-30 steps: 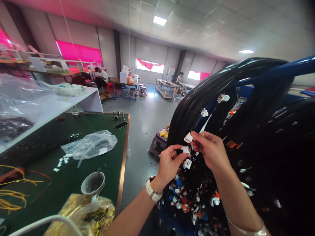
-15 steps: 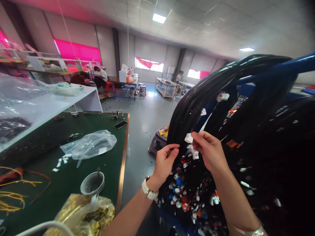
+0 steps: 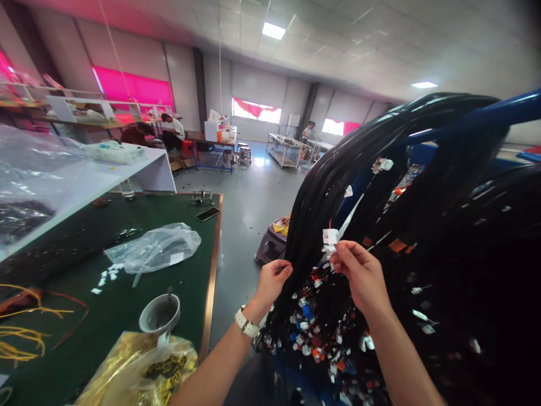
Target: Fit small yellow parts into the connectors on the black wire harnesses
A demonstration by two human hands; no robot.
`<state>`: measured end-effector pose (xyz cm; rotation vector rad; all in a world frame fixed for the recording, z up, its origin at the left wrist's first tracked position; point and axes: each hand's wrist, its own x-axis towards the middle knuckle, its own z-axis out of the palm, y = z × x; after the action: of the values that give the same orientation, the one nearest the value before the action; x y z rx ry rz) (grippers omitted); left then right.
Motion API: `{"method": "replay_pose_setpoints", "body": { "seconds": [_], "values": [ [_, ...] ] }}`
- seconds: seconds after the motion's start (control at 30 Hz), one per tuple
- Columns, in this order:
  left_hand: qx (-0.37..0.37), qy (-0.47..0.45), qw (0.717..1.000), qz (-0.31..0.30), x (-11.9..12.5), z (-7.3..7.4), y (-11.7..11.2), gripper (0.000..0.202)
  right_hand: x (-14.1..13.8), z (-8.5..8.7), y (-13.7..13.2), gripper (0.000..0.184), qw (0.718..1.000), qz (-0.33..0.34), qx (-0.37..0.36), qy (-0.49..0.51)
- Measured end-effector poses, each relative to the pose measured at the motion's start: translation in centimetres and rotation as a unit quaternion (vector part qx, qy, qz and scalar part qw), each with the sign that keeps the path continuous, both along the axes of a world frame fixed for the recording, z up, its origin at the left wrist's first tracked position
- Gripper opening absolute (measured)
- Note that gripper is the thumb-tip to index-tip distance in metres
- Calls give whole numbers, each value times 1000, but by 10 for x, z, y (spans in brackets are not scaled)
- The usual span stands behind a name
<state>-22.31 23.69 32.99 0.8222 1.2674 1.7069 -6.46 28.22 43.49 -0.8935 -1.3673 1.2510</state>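
Observation:
A thick bundle of black cables [image 3: 310, 194] hangs in an arc in front of me over a blue bar [image 3: 513, 110]. My left hand [image 3: 273, 285], with a white watch [image 3: 247, 324] at the wrist, is closed in a pinch on a black cable at the bundle's left edge. The fingertips of my right hand [image 3: 363, 273] are pinched at a white connector [image 3: 330, 236] that has a red wire at its top. More white connectors sit just below it, partly behind the fingers. Lower down hang many small white, blue, red and orange connectors [image 3: 313, 341].
The green-topped table [image 3: 114, 304] at left holds a clear plastic bag [image 3: 158, 248], a grey cup [image 3: 159, 314], a phone [image 3: 208, 214], yellow wires [image 3: 21, 344] and a bag of yellow-and-black parts [image 3: 147, 372]. A purple stool [image 3: 268, 242] stands beyond. Several people work farther back.
My left hand has moved down and left, its fingers now closer together. My right hand has dropped slightly, and the white connector has turned its flat face towards me.

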Motion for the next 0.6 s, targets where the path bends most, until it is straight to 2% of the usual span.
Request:
{"method": "replay_pose_setpoints", "body": {
  "seconds": [0.23, 0.37, 0.43, 0.5, 0.6],
  "values": [
    [26, 20, 999, -5, 2, 6, -4, 31, 4, 5, 4, 31, 995, -93, 21, 39],
    [35, 36, 999, -21, 7, 13, -8, 32, 6, 18, 17, 27, 987, -137, 74, 36],
    [20, -14, 999, -27, 10, 17, -13, 35, 6, 31, 29, 29, 981, -157, 109, 20],
    [-6, -112, 993, -48, 14, 20, -18, 38, 6, 48, 43, 34, 968, -183, 169, -12],
    [-46, -289, 950, -105, 22, 21, -26, 31, 4, 77, 63, 46, 912, -249, 310, -100]
  ]
}}
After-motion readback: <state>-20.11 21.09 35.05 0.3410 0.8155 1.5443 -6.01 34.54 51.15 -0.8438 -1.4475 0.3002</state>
